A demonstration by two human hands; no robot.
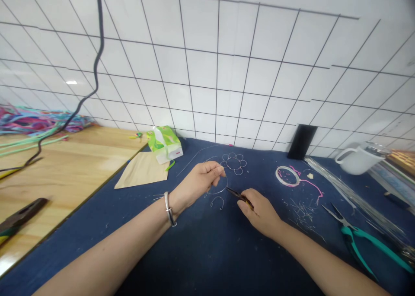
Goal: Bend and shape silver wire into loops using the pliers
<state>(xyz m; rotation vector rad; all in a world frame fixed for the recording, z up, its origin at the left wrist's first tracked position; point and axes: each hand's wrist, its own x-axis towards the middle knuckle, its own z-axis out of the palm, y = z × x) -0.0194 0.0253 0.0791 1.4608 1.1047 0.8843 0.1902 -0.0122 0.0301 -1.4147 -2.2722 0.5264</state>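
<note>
We observe wire (220,192) at frame centre, pinched by the left hand (202,179), presumably to steady it; the right hand (262,213) grips pliers (238,195), tips at the wire, presumably for control.

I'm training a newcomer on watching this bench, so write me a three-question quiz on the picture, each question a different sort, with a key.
1. Which hand grips the dark-tipped pliers? A: left. B: right. C: both.
2. True or false: in the picture, the white mug is left of the green-and-white packet.
3. Fill in: the long-nosed pliers lying on the blue cloth have ____ handles.

Key: 1. B, the right hand. 2. False; the mug is to the right. 3. Teal.
</note>
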